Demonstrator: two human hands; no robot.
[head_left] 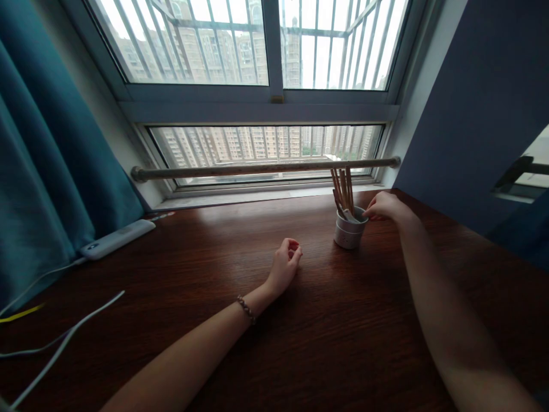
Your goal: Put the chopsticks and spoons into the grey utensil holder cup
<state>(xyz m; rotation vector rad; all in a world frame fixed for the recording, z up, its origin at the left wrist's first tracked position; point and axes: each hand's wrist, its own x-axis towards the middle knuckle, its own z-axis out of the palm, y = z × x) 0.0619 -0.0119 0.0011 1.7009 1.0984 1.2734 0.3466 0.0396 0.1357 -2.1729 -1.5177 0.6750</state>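
A white cup (349, 232) stands upright on the brown wooden table, holding several thin wooden sticks (344, 191) and a small white item (349, 216) that I cannot identify. At the cup's right rim, my right hand (384, 206) is closed, thumb and fingertips pinching the edge. To the left of the cup and apart from it, my left hand (286, 264) rests over the table with its fingers curled in; nothing shows in it. A beaded bracelet (246, 309) circles the left wrist.
On the left, a white power strip (118, 239) lies by the blue curtain (47, 143). White cables (71, 332) and a yellow strip (21, 313) cross the left table edge. Beyond the table, a metal rail (257, 169) runs before the window. A wall (467, 114) rises at right.
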